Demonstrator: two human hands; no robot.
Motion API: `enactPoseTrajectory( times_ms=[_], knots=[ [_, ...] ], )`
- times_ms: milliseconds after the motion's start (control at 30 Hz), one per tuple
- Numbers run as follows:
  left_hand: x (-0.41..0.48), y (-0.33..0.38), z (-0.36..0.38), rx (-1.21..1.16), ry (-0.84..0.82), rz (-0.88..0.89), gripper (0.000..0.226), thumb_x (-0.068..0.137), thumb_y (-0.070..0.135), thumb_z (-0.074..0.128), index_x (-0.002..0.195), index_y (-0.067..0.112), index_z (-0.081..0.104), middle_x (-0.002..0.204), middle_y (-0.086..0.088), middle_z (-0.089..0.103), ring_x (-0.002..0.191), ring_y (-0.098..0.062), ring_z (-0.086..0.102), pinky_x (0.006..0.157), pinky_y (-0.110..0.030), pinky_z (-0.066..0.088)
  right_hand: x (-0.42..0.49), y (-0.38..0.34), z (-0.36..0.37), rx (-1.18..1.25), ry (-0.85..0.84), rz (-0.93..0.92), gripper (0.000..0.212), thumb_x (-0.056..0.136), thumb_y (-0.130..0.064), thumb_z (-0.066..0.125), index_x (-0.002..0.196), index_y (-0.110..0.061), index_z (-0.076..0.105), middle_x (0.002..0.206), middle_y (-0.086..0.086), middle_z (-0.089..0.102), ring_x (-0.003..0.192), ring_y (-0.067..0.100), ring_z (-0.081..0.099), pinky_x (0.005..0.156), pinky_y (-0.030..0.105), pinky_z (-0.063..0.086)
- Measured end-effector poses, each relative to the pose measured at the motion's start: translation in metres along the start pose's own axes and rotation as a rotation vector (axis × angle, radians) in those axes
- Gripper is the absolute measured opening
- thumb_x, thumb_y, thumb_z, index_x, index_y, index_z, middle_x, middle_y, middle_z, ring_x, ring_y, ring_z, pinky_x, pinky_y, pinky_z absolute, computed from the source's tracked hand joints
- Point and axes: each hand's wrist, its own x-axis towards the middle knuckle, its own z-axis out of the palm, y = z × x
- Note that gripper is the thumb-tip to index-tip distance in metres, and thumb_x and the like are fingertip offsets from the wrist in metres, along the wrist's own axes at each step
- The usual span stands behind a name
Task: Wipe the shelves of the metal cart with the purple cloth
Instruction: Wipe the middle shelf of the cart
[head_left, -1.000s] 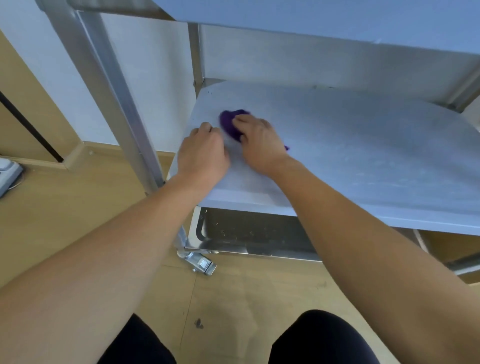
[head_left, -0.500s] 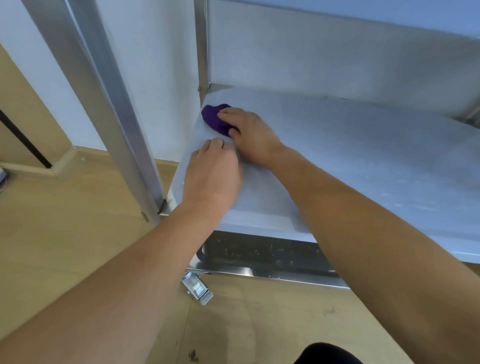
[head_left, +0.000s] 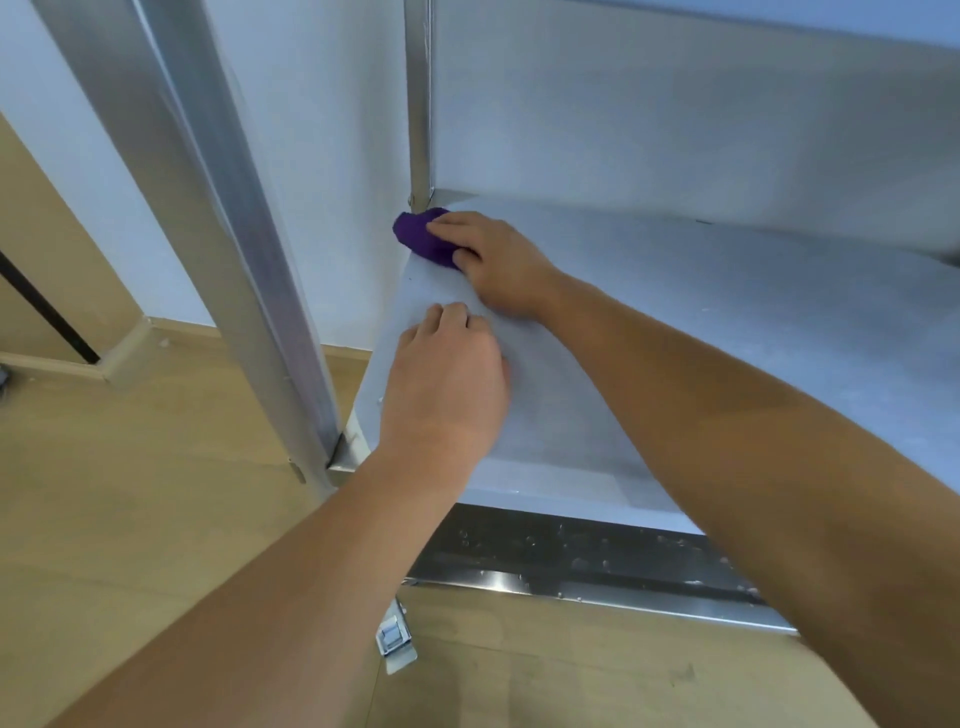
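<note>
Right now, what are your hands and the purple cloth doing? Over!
Right hand holds purple cloth, pressed into shelf's back left corner. Left hand rests on shelf, fingers curled, empty. Corner post right beside cloth.

Two hands — left hand (head_left: 447, 374), right hand (head_left: 498, 260); one purple cloth (head_left: 422, 240); two cart posts — front post (head_left: 218, 234), rear post (head_left: 418, 104); one caster brake (head_left: 396, 642)

Bright, even, cool light; soft shade only on the matte grey metal shelf (head_left: 727, 338). Small glare patch on the shiny steel lower rail (head_left: 498, 578). Wide-angle distortion leans the silver metal corner post (head_left: 208, 234); focus slightly soft.
</note>
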Motion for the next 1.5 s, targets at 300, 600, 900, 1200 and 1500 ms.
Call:
enactPoseTrajectory(
  times_ms=[300,600,900,1200,1500],
  knots=[
    [-0.001,0.001,-0.004,0.006,-0.029,0.018,0.037,0.097,0.021,0.037,0.125,0.004,0.055,0.132,-0.010,0.053,0.124,-0.027,0.047,0.106,-0.038,0.035,0.008,0.030,-0.017,0.048,0.004,0.244,0.047,0.094,-0.011,0.040,0.139,-0.024,0.045,0.143,0.006,0.044,0.125,0.026,0.045,0.105,0.031,0.035],
    [-0.006,0.007,-0.006,-0.022,-0.004,0.016,0.034,0.096,0.019,0.039,0.121,0.003,0.056,0.128,-0.012,0.054,0.117,-0.027,0.051,0.099,-0.036,0.038,-0.070,0.023,-0.028,-0.050,0.056,0.003,0.043,0.095,-0.003,0.042,0.136,-0.012,0.051,0.145,0.006,0.045,0.133,0.025,0.042,0.114,0.030,0.027],
    [-0.004,0.003,-0.011,-0.023,0.015,0.002,0.024,0.093,0.016,0.042,0.101,0.003,0.061,0.110,-0.011,0.059,0.099,-0.029,0.055,0.085,-0.036,0.041,-0.048,0.009,-0.023,0.014,0.050,0.156,0.046,0.092,-0.002,0.042,0.136,-0.013,0.050,0.143,0.008,0.047,0.130,0.028,0.043,0.111,0.033,0.030],
    [-0.004,0.006,-0.006,-0.019,0.021,0.040,0.035,0.097,0.019,0.039,0.122,0.005,0.058,0.126,-0.008,0.055,0.109,-0.026,0.055,0.093,-0.035,0.042,-0.055,0.055,-0.047,-0.002,0.096,0.332,0.046,0.095,-0.008,0.043,0.138,-0.023,0.050,0.147,0.002,0.044,0.134,0.025,0.042,0.110,0.024,0.027],
    [-0.005,0.005,-0.008,-0.033,0.034,0.014,0.034,0.095,0.017,0.039,0.121,0.005,0.058,0.125,-0.008,0.056,0.103,-0.027,0.057,0.089,-0.035,0.043,-0.097,0.026,-0.041,0.007,0.047,0.170,0.045,0.096,-0.003,0.043,0.139,-0.015,0.048,0.149,0.001,0.041,0.137,0.018,0.036,0.109,0.012,0.015]
  ],
)
